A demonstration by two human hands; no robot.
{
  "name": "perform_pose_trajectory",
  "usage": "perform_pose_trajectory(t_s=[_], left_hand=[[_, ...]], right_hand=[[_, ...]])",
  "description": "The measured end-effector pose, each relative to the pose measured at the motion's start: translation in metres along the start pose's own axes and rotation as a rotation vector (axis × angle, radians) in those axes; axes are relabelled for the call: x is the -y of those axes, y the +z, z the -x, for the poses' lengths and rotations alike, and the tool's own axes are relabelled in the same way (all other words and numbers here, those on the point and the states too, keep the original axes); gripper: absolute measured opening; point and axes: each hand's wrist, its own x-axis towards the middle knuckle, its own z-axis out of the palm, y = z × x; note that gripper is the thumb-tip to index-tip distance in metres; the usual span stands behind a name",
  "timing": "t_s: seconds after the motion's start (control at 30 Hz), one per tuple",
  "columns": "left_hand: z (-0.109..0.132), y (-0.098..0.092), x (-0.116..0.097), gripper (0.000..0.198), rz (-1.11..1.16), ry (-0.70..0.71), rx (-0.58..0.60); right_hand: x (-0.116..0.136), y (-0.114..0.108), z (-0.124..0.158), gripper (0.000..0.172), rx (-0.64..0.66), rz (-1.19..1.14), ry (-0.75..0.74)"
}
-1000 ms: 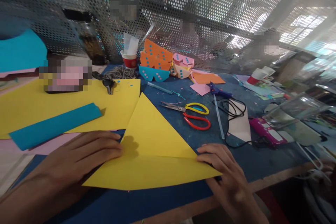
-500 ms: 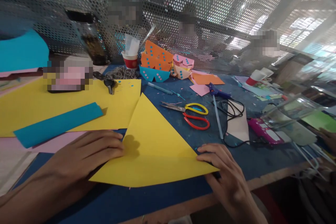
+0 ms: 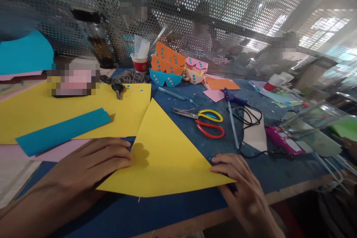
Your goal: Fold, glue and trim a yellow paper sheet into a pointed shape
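Note:
A triangular piece of yellow paper (image 3: pixel 164 156) lies in front of me, its tip pointing away and a crease running near its front edge. My left hand (image 3: pixel 92 160) grips its left corner, fingers over the paper and the thumb hidden beneath. At the right corner, my right hand (image 3: pixel 240 182) pinches the paper with fingers on top and thumb underneath. Beyond the right edge rest scissors (image 3: pixel 198 117) with one yellow and one red handle, blades partly spread. A folded blue paper strip (image 3: pixel 64 131) lies left of the triangle on a larger yellow sheet (image 3: pixel 128 113).
At the back stand folded paper pieces (image 3: pixel 167 65) with small squares, a paper cup (image 3: pixel 139 63) and a jar (image 3: pixel 100 44). Keys (image 3: pixel 118 90) lie near grey string. To the right are a blue glue gun (image 3: pixel 234 97), its black cord, a glue stick (image 3: pixel 233 124) and a clear container (image 3: pixel 315 115).
The view has shifted very slightly. Both hands keep their hold on the yellow paper, which looks almost unchanged.

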Motion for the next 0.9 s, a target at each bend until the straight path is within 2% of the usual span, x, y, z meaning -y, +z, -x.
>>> perform_pose_trajectory(t_s=[0.13, 0.4, 0.5, 0.57, 0.6, 0.7, 0.9], left_hand=[[0.0, 0.0, 0.0, 0.073, -0.034, 0.024, -0.024], [0.0, -0.001, 0.002, 0.073, -0.045, 0.019, -0.038], [-0.006, 0.002, -0.015, 0.062, -0.043, 0.002, -0.07], [-0.012, 0.006, -0.033, 0.046, -0.034, -0.179, -0.186], [-0.014, 0.008, -0.041, 0.042, -0.029, -0.22, -0.225], [-0.019, 0.013, -0.055, 0.044, -0.005, -0.243, -0.245], [-0.009, 0.018, -0.042, 0.054, 0.053, -0.228, -0.207]], right_hand=[[0.0, 0.0, 0.0, 0.029, -0.004, 0.015, -0.001], [0.001, -0.001, 0.001, 0.027, 0.005, 0.026, 0.006], [0.001, 0.0, 0.001, 0.027, -0.007, 0.02, 0.003], [0.002, 0.0, 0.0, 0.024, -0.022, 0.019, 0.006], [0.002, 0.0, 0.0, 0.024, -0.027, 0.018, 0.008], [0.003, 0.0, -0.001, 0.025, -0.028, 0.018, 0.01], [0.005, -0.002, -0.002, 0.03, -0.018, 0.019, 0.019]])
